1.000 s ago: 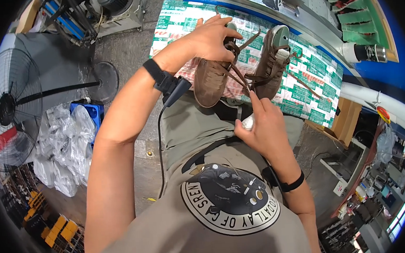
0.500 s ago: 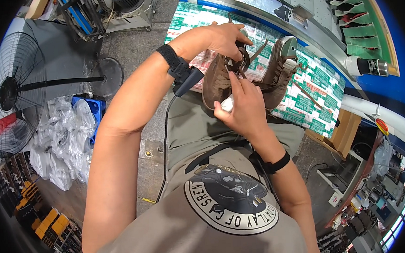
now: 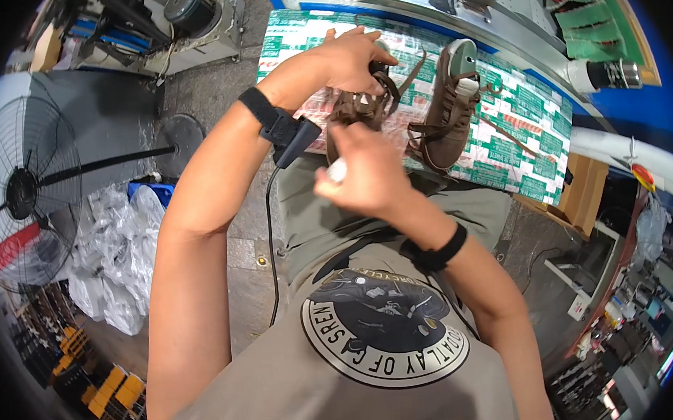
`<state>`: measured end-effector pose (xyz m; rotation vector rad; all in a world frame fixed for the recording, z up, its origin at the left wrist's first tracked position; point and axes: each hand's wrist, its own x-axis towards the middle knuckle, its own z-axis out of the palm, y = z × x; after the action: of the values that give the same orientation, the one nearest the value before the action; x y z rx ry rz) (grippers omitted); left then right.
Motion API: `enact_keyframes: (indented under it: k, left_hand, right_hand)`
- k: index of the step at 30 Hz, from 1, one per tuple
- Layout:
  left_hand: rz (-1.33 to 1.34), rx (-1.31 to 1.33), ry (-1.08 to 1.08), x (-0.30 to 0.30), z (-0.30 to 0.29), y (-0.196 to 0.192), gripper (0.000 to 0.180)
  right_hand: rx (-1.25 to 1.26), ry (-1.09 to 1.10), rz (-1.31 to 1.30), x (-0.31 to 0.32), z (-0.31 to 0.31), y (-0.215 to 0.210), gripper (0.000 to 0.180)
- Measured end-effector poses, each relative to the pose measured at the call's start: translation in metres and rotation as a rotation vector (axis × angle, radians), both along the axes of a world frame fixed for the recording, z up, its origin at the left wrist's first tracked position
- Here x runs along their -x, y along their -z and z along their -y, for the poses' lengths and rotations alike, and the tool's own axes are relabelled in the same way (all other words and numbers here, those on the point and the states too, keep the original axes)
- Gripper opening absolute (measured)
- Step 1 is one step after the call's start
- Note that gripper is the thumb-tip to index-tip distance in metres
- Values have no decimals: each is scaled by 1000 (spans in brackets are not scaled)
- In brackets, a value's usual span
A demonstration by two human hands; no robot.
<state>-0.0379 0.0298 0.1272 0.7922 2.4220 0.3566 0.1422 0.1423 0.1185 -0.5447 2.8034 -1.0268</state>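
Observation:
A brown lace-up shoe (image 3: pixel 351 106) lies toe toward me on the near left of a covered board. Its laces trail loosely beside its opening. My left hand (image 3: pixel 353 59) is closed on the ankle end of this shoe, hiding much of its heel. Just over the toe is my right hand (image 3: pixel 366 169), smeared by motion, its fingers curled around a small white lump (image 3: pixel 338 170) whose kind I cannot make out. A matching brown shoe (image 3: pixel 443 117) lies to the right, with a green insole and a white piece at its tongue.
Green-and-white printed wrapping covers the board (image 3: pixel 534 137) in front of me. A metal rail (image 3: pixel 416 9) runs behind it. To the left are a floor fan (image 3: pixel 23 193) and clear plastic bags (image 3: pixel 117 256); an open cardboard box (image 3: pixel 585 192) stands at the right.
My right hand has drawn back leftward and toward me from the laces, the white lump moving with it. My left hand remains at the shoe's ankle end.

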Motion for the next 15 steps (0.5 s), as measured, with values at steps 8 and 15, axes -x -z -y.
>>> enact_keyframes:
  k: [8,15]
  left_hand:
    - [302,-777,-445,-35,23,16,103]
    - [-359,-542,-690,-118,-22,71,106]
  right_hand:
    - [20,-19,-232,-23,-52,-10,85]
    - [2,513,-63,-58,-183,-13,83]
